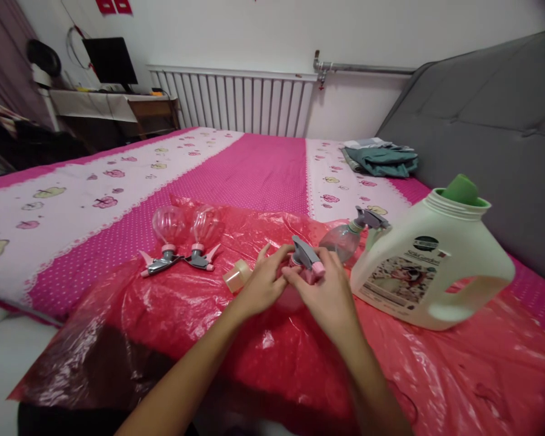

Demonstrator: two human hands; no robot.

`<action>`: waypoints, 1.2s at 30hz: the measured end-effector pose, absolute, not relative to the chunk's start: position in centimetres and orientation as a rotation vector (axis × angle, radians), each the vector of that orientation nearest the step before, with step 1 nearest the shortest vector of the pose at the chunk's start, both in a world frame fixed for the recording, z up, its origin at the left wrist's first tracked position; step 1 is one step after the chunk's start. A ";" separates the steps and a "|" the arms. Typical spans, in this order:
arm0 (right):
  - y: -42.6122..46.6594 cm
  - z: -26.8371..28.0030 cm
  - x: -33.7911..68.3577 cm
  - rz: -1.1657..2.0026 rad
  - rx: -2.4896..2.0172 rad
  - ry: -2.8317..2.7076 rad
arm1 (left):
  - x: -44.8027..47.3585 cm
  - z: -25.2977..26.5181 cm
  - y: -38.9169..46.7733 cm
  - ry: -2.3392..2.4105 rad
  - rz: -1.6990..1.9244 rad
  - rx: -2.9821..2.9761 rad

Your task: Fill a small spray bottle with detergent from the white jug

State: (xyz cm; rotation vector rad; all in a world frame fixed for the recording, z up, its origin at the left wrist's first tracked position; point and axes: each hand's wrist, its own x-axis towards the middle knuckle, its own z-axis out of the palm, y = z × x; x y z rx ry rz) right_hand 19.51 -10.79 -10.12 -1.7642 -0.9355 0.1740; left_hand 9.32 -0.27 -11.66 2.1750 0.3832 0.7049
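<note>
Between my two hands a clear spray bottle [290, 298] stands on the red plastic sheet [200, 339], topped by a grey and pink trigger sprayer [306, 254]. My left hand [267, 278] is closed about the bottle's neck from the left. From the right, my right hand [329, 290] has its fingers curled round the sprayer head. Most of the bottle is hidden by the hands. Just left of my left hand lies a roll of tape [237, 276]. Behind my right hand is another spray bottle [341, 241] with a grey trigger.
Two clear spray bottles [169, 224] [206, 225] lie at the left on the sheet. A large cream jug [418, 272] with a green cap piece [461, 189] stands at the right. Folded clothes [381, 158] rest near the grey headboard [490, 103].
</note>
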 end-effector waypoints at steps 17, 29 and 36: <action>-10.3 -9.8 25.2 0.499 -1.398 -1.366 | 8.7 -9.6 2.6 0.114 0.431 2.025; -9.4 -11.3 23.1 0.278 -1.542 -1.088 | 8.0 -10.0 1.1 0.292 0.463 1.898; -9.3 -12.2 19.6 0.034 -1.637 -0.765 | 8.2 -11.7 0.0 0.366 0.627 1.852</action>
